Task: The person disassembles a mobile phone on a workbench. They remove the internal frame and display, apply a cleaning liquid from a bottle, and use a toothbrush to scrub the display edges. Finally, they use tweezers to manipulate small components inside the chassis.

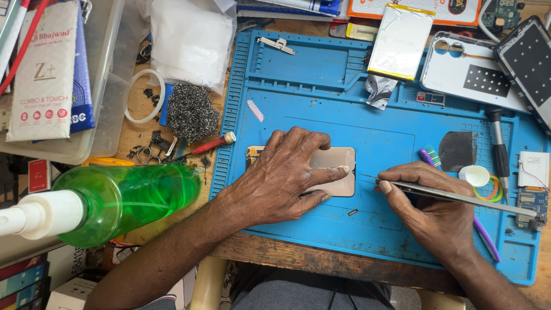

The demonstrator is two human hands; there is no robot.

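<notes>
My left hand (pixel 281 175) lies flat on a pale phone body (pixel 336 163) that rests on the blue work mat (pixel 321 97), fingers spread over it and pressing it down. My right hand (pixel 427 201) grips long metal tweezers (pixel 453 197), whose thin tip points left and reaches the phone's right edge. A tiny dark part (pixel 352 212) lies on the mat just below the phone.
A green spray bottle (pixel 115 201) lies at the left. Steel wool (pixel 191 112), a red-handled tool (pixel 209 145), a silver battery (pixel 400 40), a white phone back cover (pixel 473 72), a dark screwdriver (pixel 498 143), a toothbrush (pixel 430 156) and a circuit board (pixel 532 201) surround the mat.
</notes>
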